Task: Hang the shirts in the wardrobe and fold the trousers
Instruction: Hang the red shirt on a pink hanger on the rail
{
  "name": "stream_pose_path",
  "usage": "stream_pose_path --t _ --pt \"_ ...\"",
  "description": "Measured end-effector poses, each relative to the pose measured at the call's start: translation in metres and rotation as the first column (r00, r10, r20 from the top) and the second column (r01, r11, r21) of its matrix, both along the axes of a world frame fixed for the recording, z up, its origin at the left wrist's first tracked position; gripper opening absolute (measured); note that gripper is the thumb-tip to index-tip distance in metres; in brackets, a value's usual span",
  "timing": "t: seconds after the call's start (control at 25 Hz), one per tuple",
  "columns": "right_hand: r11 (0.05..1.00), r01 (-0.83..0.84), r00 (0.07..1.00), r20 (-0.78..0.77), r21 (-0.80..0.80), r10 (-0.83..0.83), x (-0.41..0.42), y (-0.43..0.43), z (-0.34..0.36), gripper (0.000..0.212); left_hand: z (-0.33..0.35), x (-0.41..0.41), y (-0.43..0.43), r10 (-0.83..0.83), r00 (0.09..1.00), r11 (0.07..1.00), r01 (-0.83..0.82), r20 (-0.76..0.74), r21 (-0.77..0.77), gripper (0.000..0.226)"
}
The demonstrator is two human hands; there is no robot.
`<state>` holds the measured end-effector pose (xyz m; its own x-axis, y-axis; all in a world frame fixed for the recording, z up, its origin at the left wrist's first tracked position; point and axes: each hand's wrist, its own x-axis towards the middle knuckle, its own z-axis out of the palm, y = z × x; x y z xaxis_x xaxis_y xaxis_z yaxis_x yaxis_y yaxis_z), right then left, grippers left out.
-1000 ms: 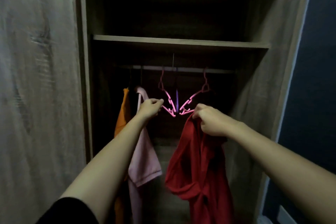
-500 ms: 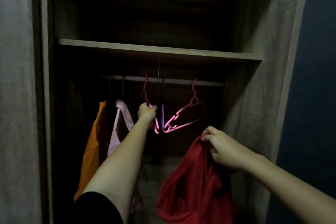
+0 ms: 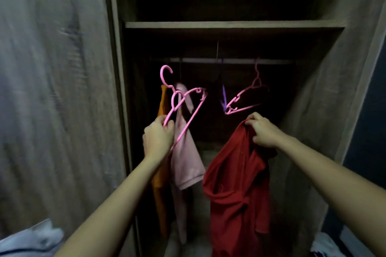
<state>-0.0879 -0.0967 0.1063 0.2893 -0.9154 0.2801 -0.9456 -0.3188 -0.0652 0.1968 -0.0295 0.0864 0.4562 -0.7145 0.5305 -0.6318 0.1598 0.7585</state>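
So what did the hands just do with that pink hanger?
The left hand, which gripped the pink hanger on the rail, has lifted it off and pulled it out toward the person. The right hand still holds the red shirt. The other pink hanger, the orange shirt and the pink shirt still hang there.

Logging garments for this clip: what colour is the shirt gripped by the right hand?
Plain red cloth shirt, gripped by the right hand; head view.

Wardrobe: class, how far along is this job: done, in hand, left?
Done: an orange shirt and a pink shirt hang inside. In hand: left hand grips a pink hanger, right hand holds the red shirt. Left: hanger into shirt, then onto the rail. No trousers in view.
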Motion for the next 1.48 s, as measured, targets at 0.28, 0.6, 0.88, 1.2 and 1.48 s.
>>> stream_pose_path --t 0.28,0.6,0.88,1.2,1.48 --pt "0.995 0.095 0.992 -0.091 0.038 -0.091 0.011 0.011 -0.024 0.071 -0.011 0.058 0.101 -0.144 0.975 0.990 0.141 0.167 0.029 0.024" --pt "0.972 -0.235 0.951 -0.209 -0.003 0.229 0.082 0.045 0.010 0.072 -0.044 0.032 0.075 -0.303 0.887 0.942 0.333 0.349 -0.030 0.028" --pt "0.861 -0.335 0.920 -0.330 -0.382 0.211 0.059 0.071 0.037 0.073 -0.064 0.034 0.059 -0.404 0.896 0.833 0.443 0.183 -0.331 0.038" --pt "0.766 -0.250 0.966 -0.100 -0.593 0.238 0.058 0.071 0.057 0.063 -0.118 -0.014 0.071 -0.129 0.846 0.898 0.322 0.518 -0.301 0.023" --pt "0.741 -0.287 0.952 -0.096 -0.607 0.290 0.003 0.078 0.051 0.077 -0.107 0.052 0.031 -0.606 0.782 0.719 0.617 -0.144 0.321 0.059"
